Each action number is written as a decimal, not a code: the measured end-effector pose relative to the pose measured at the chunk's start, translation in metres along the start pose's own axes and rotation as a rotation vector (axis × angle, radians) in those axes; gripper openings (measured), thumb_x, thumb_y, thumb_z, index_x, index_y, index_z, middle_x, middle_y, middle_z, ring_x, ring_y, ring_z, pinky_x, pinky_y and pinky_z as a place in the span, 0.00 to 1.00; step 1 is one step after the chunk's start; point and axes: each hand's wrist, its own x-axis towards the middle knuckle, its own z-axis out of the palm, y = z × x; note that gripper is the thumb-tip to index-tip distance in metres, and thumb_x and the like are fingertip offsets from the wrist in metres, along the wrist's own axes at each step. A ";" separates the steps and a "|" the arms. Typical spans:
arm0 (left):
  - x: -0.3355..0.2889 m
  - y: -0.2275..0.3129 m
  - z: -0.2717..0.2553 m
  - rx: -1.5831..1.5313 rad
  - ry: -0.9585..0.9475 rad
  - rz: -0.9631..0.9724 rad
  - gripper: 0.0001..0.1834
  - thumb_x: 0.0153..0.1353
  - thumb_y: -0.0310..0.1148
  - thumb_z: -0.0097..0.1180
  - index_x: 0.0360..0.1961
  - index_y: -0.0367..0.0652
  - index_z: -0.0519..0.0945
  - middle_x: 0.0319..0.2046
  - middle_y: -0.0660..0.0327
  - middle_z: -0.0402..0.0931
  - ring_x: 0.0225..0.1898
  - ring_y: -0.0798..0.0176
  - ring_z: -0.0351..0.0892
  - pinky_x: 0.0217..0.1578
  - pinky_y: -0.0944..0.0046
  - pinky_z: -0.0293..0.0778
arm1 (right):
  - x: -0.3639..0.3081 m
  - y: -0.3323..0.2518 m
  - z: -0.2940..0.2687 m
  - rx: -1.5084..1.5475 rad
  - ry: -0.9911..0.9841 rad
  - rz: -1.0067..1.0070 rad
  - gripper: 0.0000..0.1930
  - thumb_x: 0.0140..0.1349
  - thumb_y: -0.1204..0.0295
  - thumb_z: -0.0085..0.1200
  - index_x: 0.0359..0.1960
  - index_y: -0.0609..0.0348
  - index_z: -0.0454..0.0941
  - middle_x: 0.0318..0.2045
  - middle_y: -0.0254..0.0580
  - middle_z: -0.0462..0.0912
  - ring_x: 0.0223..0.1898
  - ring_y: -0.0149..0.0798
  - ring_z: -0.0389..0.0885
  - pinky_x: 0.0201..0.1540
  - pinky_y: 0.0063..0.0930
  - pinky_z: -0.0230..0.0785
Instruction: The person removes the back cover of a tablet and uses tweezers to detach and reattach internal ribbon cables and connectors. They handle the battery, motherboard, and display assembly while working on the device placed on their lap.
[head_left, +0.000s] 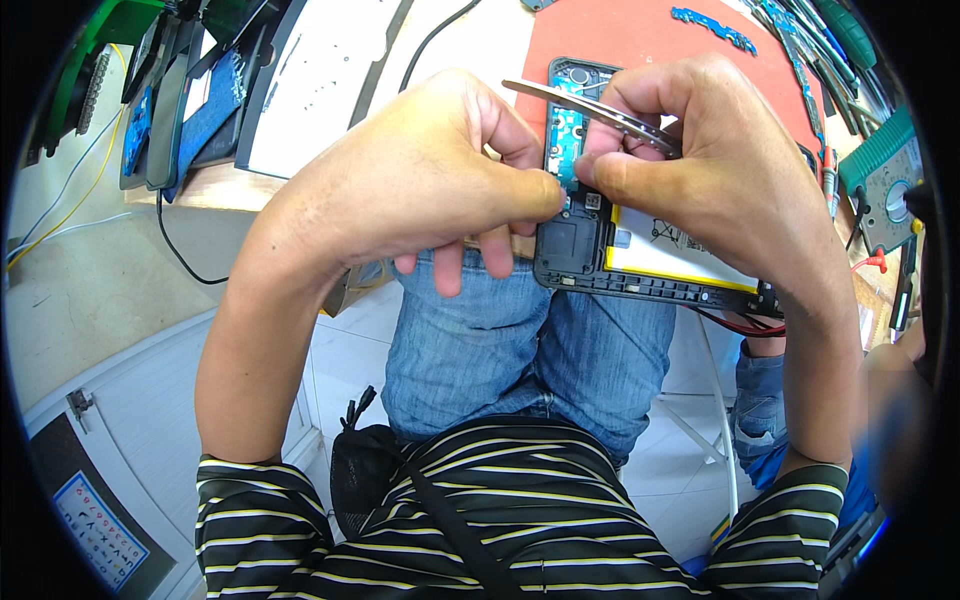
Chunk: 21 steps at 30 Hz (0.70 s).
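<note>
An opened phone (pixel 575 255) with its back cover off shows a blue circuit board, a black frame and a white battery (pixel 660 250) with a yellow edge. My left hand (pixel 430 170) grips the phone's left side, thumb pressed against the board area. Metal tweezers (pixel 590 108) are pinched in my right hand (pixel 700 150), which hovers over the phone's upper half with the tips pointing left. The phone sits at the edge of a red work mat (pixel 640 35), above my lap.
Several screwdrivers and tools (pixel 830 50) lie along the mat's right side. A green device (pixel 885 175) sits at the far right. Phone parts and dark covers (pixel 190 90) are stacked at the upper left beside a white sheet (pixel 320 70). A black cable (pixel 180 255) hangs off the wooden table edge.
</note>
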 end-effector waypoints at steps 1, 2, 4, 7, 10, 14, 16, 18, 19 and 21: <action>0.000 0.000 0.000 0.002 0.003 -0.003 0.16 0.67 0.35 0.64 0.25 0.36 0.83 0.18 0.57 0.84 0.09 0.71 0.77 0.06 0.77 0.63 | 0.000 0.000 0.000 0.003 -0.004 0.004 0.06 0.58 0.76 0.65 0.27 0.66 0.81 0.20 0.29 0.74 0.23 0.21 0.71 0.26 0.21 0.63; 0.000 0.000 0.001 -0.002 0.005 -0.002 0.16 0.67 0.35 0.64 0.24 0.37 0.83 0.18 0.57 0.84 0.09 0.71 0.77 0.06 0.77 0.63 | -0.001 0.000 -0.001 0.005 -0.007 0.008 0.06 0.58 0.76 0.65 0.27 0.66 0.81 0.20 0.29 0.74 0.23 0.21 0.70 0.26 0.21 0.63; 0.001 -0.001 0.001 0.000 0.010 0.004 0.16 0.67 0.35 0.64 0.24 0.37 0.83 0.18 0.58 0.84 0.09 0.72 0.77 0.06 0.77 0.63 | 0.000 0.000 -0.001 -0.003 -0.008 0.001 0.07 0.58 0.76 0.65 0.27 0.67 0.81 0.20 0.29 0.74 0.23 0.21 0.70 0.26 0.21 0.63; 0.001 0.000 0.002 0.004 0.017 -0.011 0.16 0.66 0.35 0.64 0.24 0.37 0.83 0.18 0.58 0.84 0.09 0.71 0.77 0.06 0.76 0.62 | 0.000 0.000 -0.002 0.010 -0.013 -0.002 0.07 0.58 0.75 0.65 0.27 0.66 0.81 0.20 0.28 0.74 0.23 0.21 0.70 0.26 0.20 0.63; 0.001 0.000 0.002 0.011 0.020 -0.004 0.16 0.66 0.35 0.64 0.24 0.37 0.84 0.18 0.58 0.83 0.09 0.71 0.77 0.06 0.76 0.62 | -0.001 0.000 -0.003 -0.032 -0.024 0.002 0.07 0.59 0.75 0.65 0.27 0.66 0.82 0.20 0.28 0.75 0.23 0.21 0.71 0.26 0.20 0.63; 0.001 0.000 0.002 0.020 0.023 -0.008 0.15 0.66 0.36 0.64 0.24 0.36 0.84 0.18 0.57 0.83 0.09 0.71 0.77 0.06 0.76 0.63 | 0.000 0.001 -0.002 -0.018 -0.030 -0.003 0.07 0.60 0.75 0.65 0.27 0.65 0.82 0.20 0.28 0.76 0.23 0.20 0.72 0.26 0.20 0.64; 0.001 0.000 0.002 0.010 0.028 -0.015 0.15 0.65 0.36 0.65 0.25 0.36 0.84 0.17 0.57 0.83 0.09 0.71 0.77 0.06 0.76 0.63 | 0.000 0.001 -0.002 -0.003 -0.039 -0.001 0.07 0.60 0.75 0.64 0.28 0.65 0.83 0.20 0.29 0.76 0.23 0.20 0.73 0.26 0.19 0.64; 0.001 0.000 0.003 0.004 0.029 -0.012 0.15 0.65 0.36 0.65 0.24 0.36 0.84 0.17 0.57 0.83 0.09 0.71 0.77 0.06 0.76 0.62 | 0.000 0.001 -0.002 0.000 -0.032 -0.008 0.07 0.60 0.75 0.65 0.28 0.66 0.83 0.20 0.29 0.76 0.23 0.20 0.73 0.26 0.19 0.64; 0.001 0.000 0.003 0.001 0.029 -0.010 0.15 0.65 0.36 0.65 0.24 0.36 0.84 0.17 0.57 0.83 0.09 0.70 0.77 0.06 0.76 0.62 | 0.000 0.000 -0.002 0.001 -0.028 -0.011 0.07 0.60 0.75 0.65 0.28 0.66 0.82 0.20 0.29 0.76 0.23 0.21 0.73 0.26 0.20 0.64; 0.001 0.000 0.003 0.006 0.040 0.006 0.15 0.65 0.36 0.65 0.24 0.36 0.84 0.16 0.57 0.82 0.09 0.70 0.77 0.05 0.76 0.62 | -0.001 0.000 -0.002 -0.018 -0.024 0.000 0.07 0.60 0.75 0.64 0.27 0.66 0.82 0.20 0.29 0.76 0.23 0.21 0.73 0.26 0.20 0.64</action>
